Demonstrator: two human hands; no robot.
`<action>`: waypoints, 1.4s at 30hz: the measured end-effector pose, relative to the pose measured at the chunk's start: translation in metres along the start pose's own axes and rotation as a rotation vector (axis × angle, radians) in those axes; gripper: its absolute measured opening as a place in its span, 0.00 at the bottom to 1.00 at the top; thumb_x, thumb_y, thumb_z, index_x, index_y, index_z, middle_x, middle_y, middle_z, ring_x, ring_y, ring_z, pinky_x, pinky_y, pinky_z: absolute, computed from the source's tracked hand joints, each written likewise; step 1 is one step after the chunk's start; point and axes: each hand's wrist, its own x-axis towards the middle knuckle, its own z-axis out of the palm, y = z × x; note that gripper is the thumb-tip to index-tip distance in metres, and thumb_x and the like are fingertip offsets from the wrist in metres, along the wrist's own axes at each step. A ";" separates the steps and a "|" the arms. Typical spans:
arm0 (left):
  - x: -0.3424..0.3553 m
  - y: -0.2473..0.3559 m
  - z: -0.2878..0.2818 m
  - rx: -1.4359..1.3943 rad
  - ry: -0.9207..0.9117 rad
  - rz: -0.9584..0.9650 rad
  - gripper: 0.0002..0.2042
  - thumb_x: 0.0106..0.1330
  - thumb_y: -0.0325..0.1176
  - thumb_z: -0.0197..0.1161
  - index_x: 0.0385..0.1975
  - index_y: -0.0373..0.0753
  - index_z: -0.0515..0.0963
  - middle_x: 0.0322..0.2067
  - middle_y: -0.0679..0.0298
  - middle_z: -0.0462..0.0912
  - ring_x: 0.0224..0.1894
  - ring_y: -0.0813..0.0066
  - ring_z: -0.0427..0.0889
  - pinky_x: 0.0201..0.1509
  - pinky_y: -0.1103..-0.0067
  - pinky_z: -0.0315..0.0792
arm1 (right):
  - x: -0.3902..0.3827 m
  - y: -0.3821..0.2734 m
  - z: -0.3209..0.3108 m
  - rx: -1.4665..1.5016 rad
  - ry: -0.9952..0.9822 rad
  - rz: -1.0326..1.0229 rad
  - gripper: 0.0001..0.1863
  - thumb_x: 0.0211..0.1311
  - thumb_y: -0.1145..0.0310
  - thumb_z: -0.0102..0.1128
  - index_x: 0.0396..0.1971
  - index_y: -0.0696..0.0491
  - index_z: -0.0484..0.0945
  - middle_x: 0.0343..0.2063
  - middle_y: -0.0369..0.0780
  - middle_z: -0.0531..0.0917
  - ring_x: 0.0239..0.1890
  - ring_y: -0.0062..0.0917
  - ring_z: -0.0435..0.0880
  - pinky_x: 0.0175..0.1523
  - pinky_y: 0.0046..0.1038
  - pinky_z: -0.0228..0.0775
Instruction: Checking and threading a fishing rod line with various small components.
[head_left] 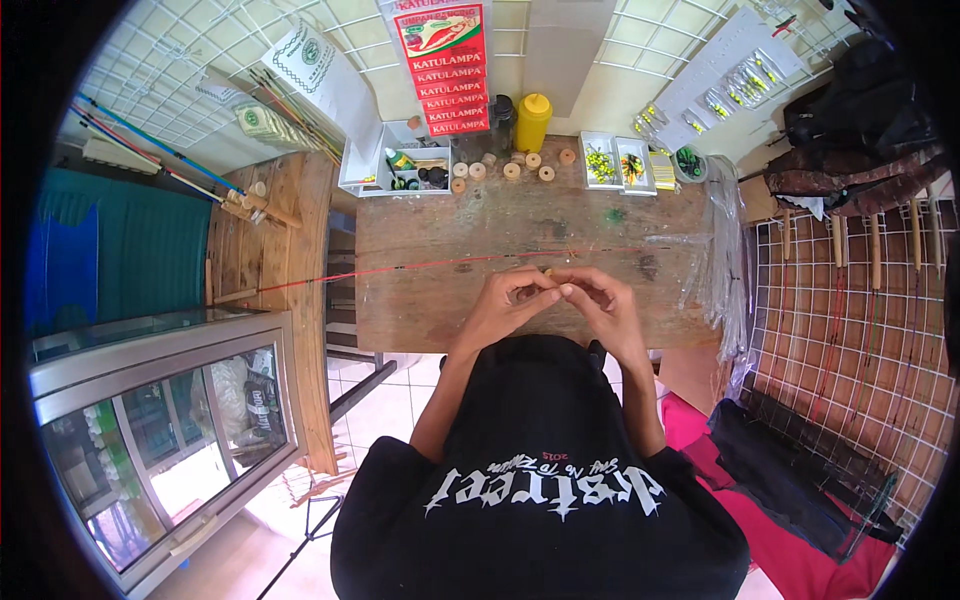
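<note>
Above the near part of the wooden table (pixel 430 310), my left hand (pixel 515 300) and my right hand (pixel 605 303) meet with thumbs and fingertips pinched together. Between the fingertips a tiny yellowish bit (pixel 548 271) shows, too small to name. Most of what the fingers hold is hidden. Just beyond my hands, a thin red fishing rod (pixel 400 266) lies across the table, its handle end reaching over to the left bench.
Along the table's back stand a white divided box (pixel 350 180), several wooden spools (pixel 513 172), a yellow squeeze bottle (pixel 533 123) and white trays of small floats (pixel 600 165). Clear plastic sleeves (pixel 735 260) hang at the right edge. A glass cabinet (pixel 170 430) stands left.
</note>
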 end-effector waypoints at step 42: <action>-0.014 -0.026 -0.013 0.086 0.052 -0.056 0.07 0.63 0.30 0.63 0.33 0.32 0.82 0.30 0.68 0.81 0.32 0.85 0.74 0.37 0.85 0.66 | -0.037 0.008 -0.093 -0.181 -0.144 0.064 0.03 0.56 0.75 0.64 0.28 0.58 0.80 0.25 0.35 0.81 0.30 0.16 0.78 0.39 0.21 0.68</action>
